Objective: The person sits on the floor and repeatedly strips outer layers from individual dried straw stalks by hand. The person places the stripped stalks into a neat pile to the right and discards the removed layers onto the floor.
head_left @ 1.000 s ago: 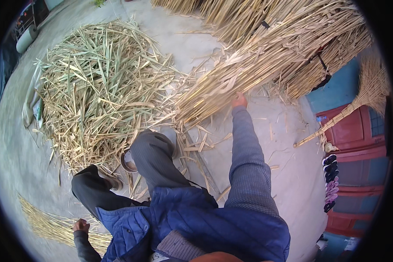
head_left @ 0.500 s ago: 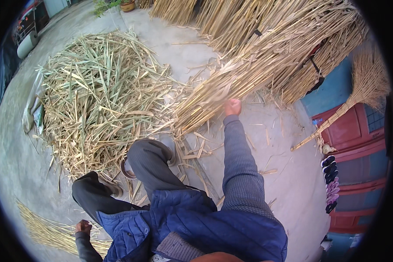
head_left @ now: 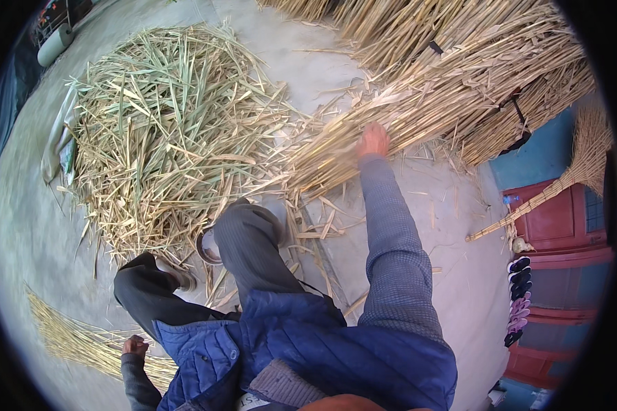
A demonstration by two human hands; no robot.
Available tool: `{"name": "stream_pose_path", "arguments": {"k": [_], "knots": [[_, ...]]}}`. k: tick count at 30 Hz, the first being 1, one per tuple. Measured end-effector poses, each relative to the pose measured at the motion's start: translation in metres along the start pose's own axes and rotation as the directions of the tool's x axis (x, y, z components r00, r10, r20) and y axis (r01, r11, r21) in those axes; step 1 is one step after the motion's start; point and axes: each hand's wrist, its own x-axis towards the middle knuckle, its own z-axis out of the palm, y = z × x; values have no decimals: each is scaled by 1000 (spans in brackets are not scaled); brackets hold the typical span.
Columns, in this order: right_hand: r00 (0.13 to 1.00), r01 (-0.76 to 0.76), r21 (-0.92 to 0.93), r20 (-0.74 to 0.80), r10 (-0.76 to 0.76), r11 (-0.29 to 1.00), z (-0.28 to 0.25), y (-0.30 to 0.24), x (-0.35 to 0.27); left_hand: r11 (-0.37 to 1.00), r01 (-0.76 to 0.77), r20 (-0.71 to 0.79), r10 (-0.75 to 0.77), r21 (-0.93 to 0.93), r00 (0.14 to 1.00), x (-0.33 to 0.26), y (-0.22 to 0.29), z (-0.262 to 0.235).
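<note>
My right hand (head_left: 373,141) reaches forward onto the near edge of a long heap of dry stalks (head_left: 452,89). Its fingers curl among the stalks, slightly blurred, and their tips are hidden. Dry husks cling to the heap. Down at the left, my left hand (head_left: 136,346) is closed, knuckles up, beside a fanned bundle of thin pale stalks (head_left: 75,329). Whatever it grips is too small to make out. Between my feet and the heap lie loose leaf strips (head_left: 325,226).
A large mound of cut green and tan leaves (head_left: 171,130) lies ahead to the left. By my foot is a round brown-rimmed object (head_left: 209,246). A broom (head_left: 562,178) leans at the right near a red door (head_left: 552,216) and a row of shoes (head_left: 519,301).
My right hand has moved slightly forward, from beside the heap's near edge onto its stalks. The view has shifted a little. My left hand stays closed by the thin stalks.
</note>
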Motion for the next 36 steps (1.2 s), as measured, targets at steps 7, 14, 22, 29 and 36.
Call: {"name": "stream_pose_path", "arguments": {"k": [7, 14, 22, 29, 36], "knots": [[870, 383, -387, 455, -187, 839, 45, 30, 10, 999, -38, 65, 36, 20, 997, 10, 15, -6], [812, 542, -498, 517, -271, 677, 47, 64, -24, 994, -105, 66, 103, 31, 993, 30, 37, -4], [783, 481, -390, 595, -185, 785, -6, 62, -45, 988, -144, 84, 139, 57, 987, 34, 33, 2], [941, -27, 174, 336, -34, 984, 11, 65, -2, 991, -128, 109, 123, 39, 986, 37, 38, 13], [757, -648, 459, 301, 580, 608, 56, 55, 52, 995, -88, 127, 81, 51, 989, 39, 54, -2]]}}
